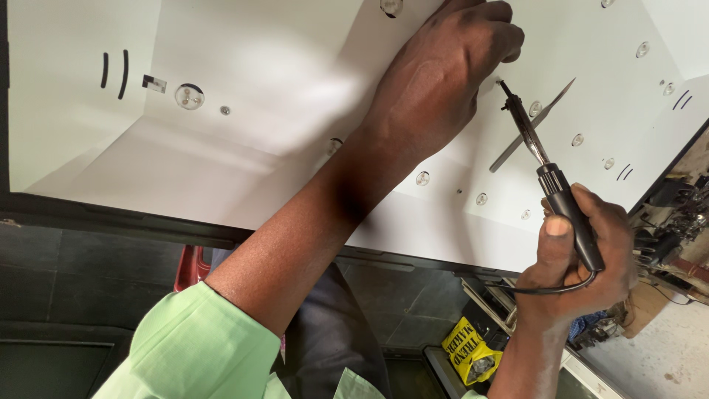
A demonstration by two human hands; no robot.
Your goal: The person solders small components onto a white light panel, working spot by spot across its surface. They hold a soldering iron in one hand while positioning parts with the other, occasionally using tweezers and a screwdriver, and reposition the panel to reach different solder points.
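Head view looks down on a white panel (244, 66) studded with small round lenses (189, 96), lying over a dark frame. At about 1 o'clock from the picture's centre the left hand (443, 70) rests knuckles-up on the panel, fingers curled and pressed down at a spot near the panel's upper middle; whether anything is pinched beneath them cannot be told. Its forearm runs down toward 7 o'clock into a light green sleeve (199, 347). At 4 o'clock the right hand (580, 255) is wrapped tight round the black handle of a soldering iron (550, 174), thumb laid along the grip, cord looping under the palm. The iron slants up toward 11 o'clock, its tip just beside the left hand's fingertips and touching or nearly touching the panel. A thin grey strip (532, 125) lies on the panel crossing behind the iron's shaft. At 5 o'clock, below the panel's edge, sits a yellow roll of tape (473, 355) among clutter.
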